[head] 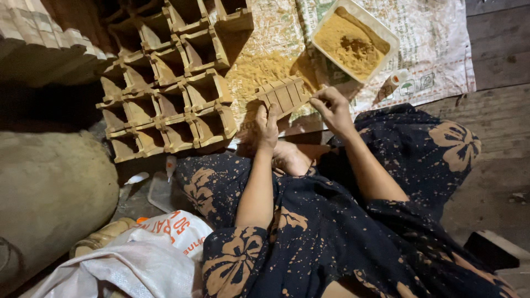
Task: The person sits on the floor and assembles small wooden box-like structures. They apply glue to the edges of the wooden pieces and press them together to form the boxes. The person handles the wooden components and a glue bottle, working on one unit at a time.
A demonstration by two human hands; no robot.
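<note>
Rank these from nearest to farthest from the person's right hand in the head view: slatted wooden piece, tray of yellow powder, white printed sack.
1. Slatted wooden piece, touching the right hand.
2. Tray of yellow powder, just beyond it.
3. White printed sack, far off at the person's left.

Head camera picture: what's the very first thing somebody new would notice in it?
Probably the two hands in the middle: the left hand and right hand hold a small slatted wooden piece between them. Just above on the right sits a white tray heaped with yellow-brown powder, on a printed sack cloth. To the left, stacked open wooden boxes form a big honeycomb.
</note>
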